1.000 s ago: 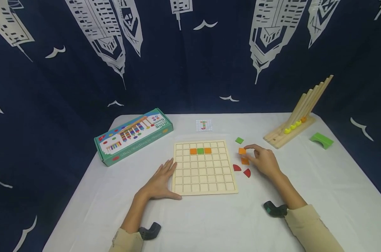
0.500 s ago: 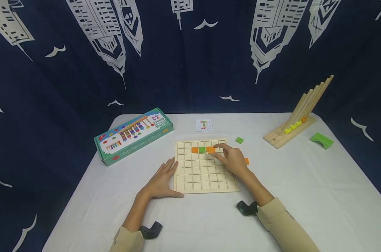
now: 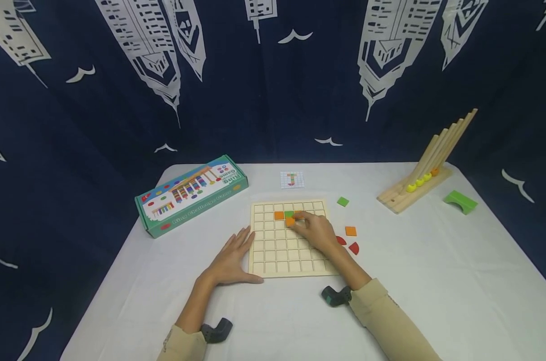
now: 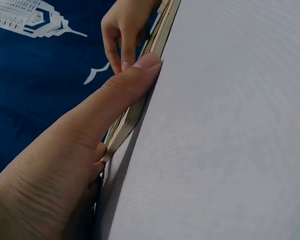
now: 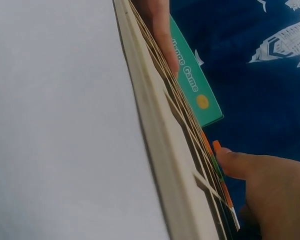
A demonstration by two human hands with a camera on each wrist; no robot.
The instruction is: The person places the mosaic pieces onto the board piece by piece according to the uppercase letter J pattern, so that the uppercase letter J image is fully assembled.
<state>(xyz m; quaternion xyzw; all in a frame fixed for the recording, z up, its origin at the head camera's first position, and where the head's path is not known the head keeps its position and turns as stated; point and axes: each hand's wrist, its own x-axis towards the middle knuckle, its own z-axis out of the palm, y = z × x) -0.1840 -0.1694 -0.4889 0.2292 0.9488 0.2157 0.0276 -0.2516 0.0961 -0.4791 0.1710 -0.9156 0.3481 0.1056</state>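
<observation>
A square wooden grid board (image 3: 273, 256) lies on the table. In its upper rows sit an orange tile (image 3: 279, 215), a green tile (image 3: 289, 214) and another orange tile, mostly hidden by fingers. My right hand (image 3: 317, 231) pinches an orange square tile (image 3: 290, 221) between thumb and fingertips, just below the green one; the right wrist view shows this tile (image 5: 216, 145) at the board's surface. My left hand (image 3: 229, 260) rests spread at the board's left edge, thumb along the near edge; the left wrist view shows the thumb (image 4: 125, 82) touching the rim.
Right of the board lie a green tile (image 3: 342, 201), an orange tile (image 3: 351, 231) and two red quarter-round pieces (image 3: 354, 248). A pattern card (image 3: 292, 180) lies behind it. A green game box (image 3: 191, 195) stands left, a pegged wooden stand (image 3: 414, 188) and green arch block (image 3: 461, 201) right.
My right hand has picked up an orange tile from the table right of the board and carried it left over the grid. The left hand and board have shifted very slightly.
</observation>
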